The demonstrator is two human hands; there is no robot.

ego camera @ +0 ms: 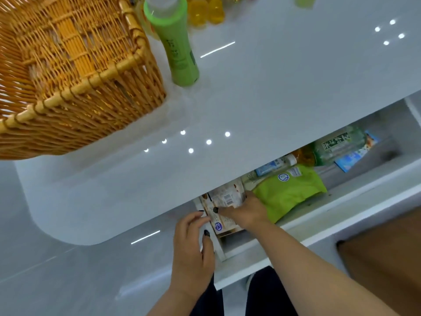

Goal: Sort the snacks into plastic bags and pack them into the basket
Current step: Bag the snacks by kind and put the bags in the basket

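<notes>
An open drawer (341, 201) under the white counter holds snacks and drinks. My right hand (246, 210) reaches into its left end and grips a pale snack packet with a barcode (224, 198). My left hand (193, 247) holds the near edge of the brown and white packets (222, 223) at the drawer's left corner. A lime green snack bag (289, 192) lies just right of my right hand. The wicker basket (75, 87) stands empty on the counter at upper left.
A green bottle (177, 46) stands beside the basket, with yellow bottles (205, 10) behind it. Deeper in the drawer lie a green-tinted bottle (337, 144), a blue packet (355, 156) and a small white bottle (273, 166). A brown surface (382, 258) sits at lower right.
</notes>
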